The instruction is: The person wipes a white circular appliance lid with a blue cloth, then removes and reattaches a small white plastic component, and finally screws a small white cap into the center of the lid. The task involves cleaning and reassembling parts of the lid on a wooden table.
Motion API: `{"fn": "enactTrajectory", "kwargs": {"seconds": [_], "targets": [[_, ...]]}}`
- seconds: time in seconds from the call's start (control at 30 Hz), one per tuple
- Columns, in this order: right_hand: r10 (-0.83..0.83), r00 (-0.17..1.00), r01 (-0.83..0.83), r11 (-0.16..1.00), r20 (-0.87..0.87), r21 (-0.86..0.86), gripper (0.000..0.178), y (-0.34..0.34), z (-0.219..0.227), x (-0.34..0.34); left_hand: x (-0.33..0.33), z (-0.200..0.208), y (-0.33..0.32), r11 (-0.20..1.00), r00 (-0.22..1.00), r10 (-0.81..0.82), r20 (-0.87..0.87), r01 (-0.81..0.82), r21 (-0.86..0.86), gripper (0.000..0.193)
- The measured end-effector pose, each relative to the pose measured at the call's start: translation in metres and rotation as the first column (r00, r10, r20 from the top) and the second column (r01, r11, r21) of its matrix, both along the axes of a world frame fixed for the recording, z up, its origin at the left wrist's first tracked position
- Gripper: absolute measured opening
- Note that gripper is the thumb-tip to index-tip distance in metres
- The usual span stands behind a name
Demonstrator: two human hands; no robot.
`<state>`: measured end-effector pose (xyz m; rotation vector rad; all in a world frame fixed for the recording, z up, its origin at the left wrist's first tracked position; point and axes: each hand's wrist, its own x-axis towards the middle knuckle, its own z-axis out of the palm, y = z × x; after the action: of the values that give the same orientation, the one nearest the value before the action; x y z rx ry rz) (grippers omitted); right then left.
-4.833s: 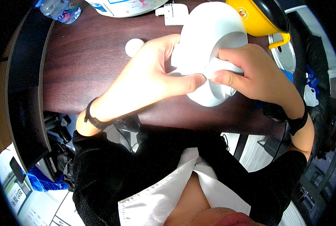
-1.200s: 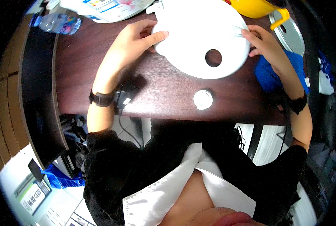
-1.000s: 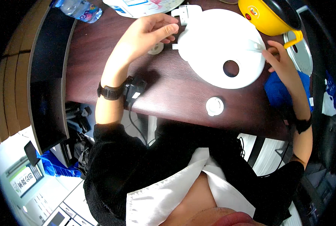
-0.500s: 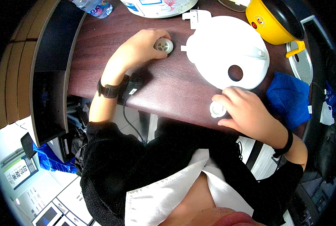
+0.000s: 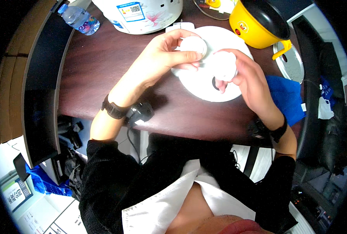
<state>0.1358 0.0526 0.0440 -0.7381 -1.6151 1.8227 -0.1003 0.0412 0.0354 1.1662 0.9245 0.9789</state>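
Note:
A white round plastic cap piece (image 5: 193, 45) is pinched in my left hand (image 5: 158, 58), between thumb and fingers. My right hand (image 5: 253, 82) grips another small white round plastic piece (image 5: 224, 66), raised beside the first with a small gap between them. Both are held above a large white appliance lid (image 5: 216, 95) lying on the brown table. The lid's round hole (image 5: 215, 82) is partly covered by my right fingers, and its upper left side is hidden behind my left hand.
Behind the lid stands a white floral cooker (image 5: 146, 17); a water bottle (image 5: 78, 19) is at left. To the right are a yellow pot (image 5: 248, 29), a round metal plate (image 5: 288, 64) and a blue cloth (image 5: 286, 99). A black device (image 5: 141, 113) with a cable sits near the front edge.
My right hand has lifted its white piece from near the table's front edge to above the lid. My left hand has moved right with its piece, now turned to show a smooth white face.

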Motion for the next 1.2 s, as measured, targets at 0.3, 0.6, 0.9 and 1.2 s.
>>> {"fn": "enactTrajectory", "kwargs": {"seconds": [0.3, 0.6, 0.9, 1.2], "targets": [[-0.291, 0.956, 0.277, 0.933, -0.028, -0.23, 0.046, 0.036, -0.012, -0.003, 0.026, -0.015, 0.014, 0.978, 0.966, 0.023, 0.257, 0.031, -0.205, 0.038], [-0.296, 0.948, 0.271, 0.943, 0.113, 0.195, 0.04, 0.031, -0.006, -0.016, 0.028, -0.016, 0.006, 0.968, 0.962, 0.042, 0.271, 0.027, -0.249, 0.037], [-0.526, 0.825, 0.262, 0.68, 0.207, 0.685, 0.026, 0.031, -0.016, -0.016, 0.033, -0.016, 0.0, 0.969, 0.888, -0.01, 0.459, 0.121, -0.214, 0.044], [-0.55, 0.811, 0.137, 0.511, 0.201, 0.848, 0.017, 0.022, -0.007, -0.018, 0.034, -0.012, -0.012, 0.96, 0.914, 0.04, 0.404, 0.078, -0.271, 0.044]]}}
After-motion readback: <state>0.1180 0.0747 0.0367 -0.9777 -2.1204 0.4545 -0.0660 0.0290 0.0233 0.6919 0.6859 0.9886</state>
